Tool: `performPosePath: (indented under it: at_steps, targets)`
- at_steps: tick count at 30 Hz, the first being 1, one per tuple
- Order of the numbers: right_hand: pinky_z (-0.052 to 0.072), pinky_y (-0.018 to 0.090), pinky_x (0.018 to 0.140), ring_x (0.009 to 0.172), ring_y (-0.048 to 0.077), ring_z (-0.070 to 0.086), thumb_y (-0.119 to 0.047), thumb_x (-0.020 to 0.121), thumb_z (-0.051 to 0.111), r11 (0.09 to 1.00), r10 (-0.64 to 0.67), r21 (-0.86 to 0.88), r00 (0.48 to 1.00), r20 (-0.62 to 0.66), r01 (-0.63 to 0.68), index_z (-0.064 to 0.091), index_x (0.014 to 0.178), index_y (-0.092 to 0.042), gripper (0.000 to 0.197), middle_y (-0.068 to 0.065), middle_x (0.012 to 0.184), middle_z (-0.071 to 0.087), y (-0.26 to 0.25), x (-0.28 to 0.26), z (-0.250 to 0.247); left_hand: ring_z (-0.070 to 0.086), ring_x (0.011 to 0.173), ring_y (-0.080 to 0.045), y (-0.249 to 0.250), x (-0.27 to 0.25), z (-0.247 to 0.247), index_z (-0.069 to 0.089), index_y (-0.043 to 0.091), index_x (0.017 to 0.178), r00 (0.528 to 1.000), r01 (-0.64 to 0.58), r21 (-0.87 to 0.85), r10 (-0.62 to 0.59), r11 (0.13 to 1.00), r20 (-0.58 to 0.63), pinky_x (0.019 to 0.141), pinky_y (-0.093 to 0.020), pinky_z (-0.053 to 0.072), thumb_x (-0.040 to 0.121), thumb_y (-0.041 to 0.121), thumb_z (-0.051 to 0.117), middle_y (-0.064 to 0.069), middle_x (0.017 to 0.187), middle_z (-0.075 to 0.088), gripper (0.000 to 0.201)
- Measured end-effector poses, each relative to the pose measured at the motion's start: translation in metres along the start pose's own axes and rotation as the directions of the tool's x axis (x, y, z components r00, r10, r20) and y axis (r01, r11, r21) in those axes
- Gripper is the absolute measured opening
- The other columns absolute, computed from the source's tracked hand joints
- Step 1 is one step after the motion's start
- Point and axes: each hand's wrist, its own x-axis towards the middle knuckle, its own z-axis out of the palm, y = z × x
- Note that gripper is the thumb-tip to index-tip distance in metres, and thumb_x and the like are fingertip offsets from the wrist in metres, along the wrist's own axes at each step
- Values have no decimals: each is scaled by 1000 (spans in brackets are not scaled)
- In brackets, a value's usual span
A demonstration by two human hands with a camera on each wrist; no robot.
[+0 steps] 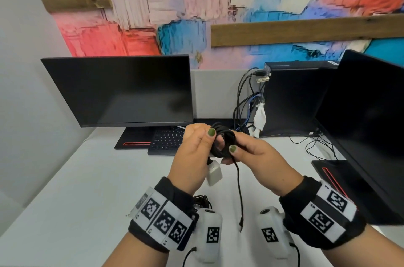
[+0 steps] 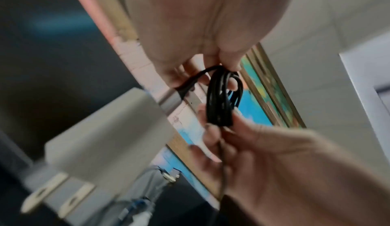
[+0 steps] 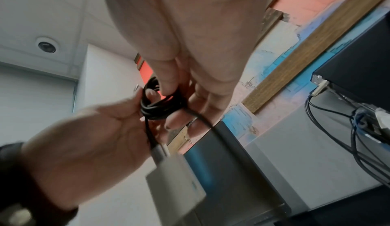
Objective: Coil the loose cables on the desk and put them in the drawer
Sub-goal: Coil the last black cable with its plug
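Observation:
Both hands hold a coiled black cable [image 1: 223,142] above the white desk [image 1: 87,179]. My left hand [image 1: 196,146] pinches the top of the coil [image 2: 223,96] between thumb and fingers. My right hand [image 1: 247,151] pinches the coil's lower right side [image 3: 162,106]. A white plug adapter [image 1: 214,174] hangs from the coil below the left hand, prongs showing in the left wrist view [image 2: 101,139]. The cable's loose tail [image 1: 239,192] dangles down to a small connector above the desk. A second dark cable bundle [image 1: 202,200] lies on the desk, partly hidden behind my left wrist.
A monitor [image 1: 122,89] and keyboard [image 1: 167,139] stand at the back left. A black computer tower [image 1: 293,98] with plugged-in cables [image 1: 244,100] sits at the back right, and a second monitor [image 1: 367,122] at the right edge. No drawer is in view.

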Motion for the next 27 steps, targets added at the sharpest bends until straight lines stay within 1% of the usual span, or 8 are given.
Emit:
performPosePath:
  at_steps: [4, 9, 11, 17, 19, 21, 23, 27]
  targets:
    - [54, 22, 78, 69, 13, 64, 3, 95, 46, 999, 2, -45, 994, -107, -7, 61, 122, -19, 38, 7, 108, 66, -3, 2, 1, 47, 81, 2, -2, 0, -1, 54, 23, 82, 993, -114, 292, 121, 950, -6, 74, -8, 37, 97, 28, 35, 4, 88, 48, 24]
    - [54, 22, 81, 67, 10, 66, -1, 94, 49, 994, 0, -106, 993, -122, -13, 63, 108, -37, 41, -4, 102, 69, -6, -3, 3, 49, 80, -3, -9, 0, -5, 53, 18, 94, 994, -107, 470, 99, 876, 42, 66, -14, 38, 100, 28, 34, 10, 84, 52, 22]
    - [54, 26, 83, 69, 11, 66, -2, 94, 49, 994, 2, -107, 995, -102, -13, 64, 111, -36, 41, -6, 103, 70, -4, -3, 4, 49, 80, -1, -9, 0, -5, 50, 20, 94, 994, -106, 517, 96, 849, 46, 66, -11, 37, 100, 27, 33, 12, 84, 51, 19]
    - [53, 26, 81, 78, 15, 66, 11, 93, 42, 997, 27, 79, 1000, -5, -27, 55, 130, -16, 47, 13, 111, 64, 1, -7, -5, 52, 82, -5, -4, 0, -8, 53, 14, 95, 995, -78, 486, 99, 871, -18, 68, -12, 39, 101, 22, 31, 4, 86, 57, 24]
    - [52, 23, 77, 74, 13, 66, 14, 90, 44, 997, 41, 67, 998, -48, -38, 62, 121, -14, 45, 15, 95, 64, 4, -7, -8, 52, 76, -4, -1, 0, -9, 53, 13, 92, 995, -66, 464, 94, 884, -39, 64, -11, 37, 101, 19, 32, 3, 81, 58, 24]
    - [51, 21, 76, 72, 12, 68, 10, 88, 52, 998, 58, -26, 992, -113, -62, 71, 103, -21, 39, 2, 85, 66, 5, -7, -9, 50, 67, 2, 5, -2, -7, 50, 21, 84, 996, -68, 434, 87, 898, -25, 59, -8, 36, 101, 17, 33, 8, 71, 53, 24]
    - [50, 18, 77, 74, 7, 68, 4, 87, 59, 986, 50, -153, 990, -134, -71, 74, 94, -24, 32, -4, 83, 68, 6, -6, -8, 49, 62, 5, 9, -4, -4, 45, 28, 79, 997, -69, 422, 78, 904, -4, 58, -6, 36, 101, 17, 33, 11, 66, 50, 28]
    - [41, 6, 70, 77, 1, 55, -13, 85, 69, 937, -34, -346, 974, -225, -47, 69, 82, -39, 27, -3, 86, 63, 6, -4, -4, 49, 64, -2, 7, -5, 3, 45, 23, 80, 997, -79, 426, 66, 901, 44, 58, -11, 37, 101, 21, 31, 8, 66, 50, 25]
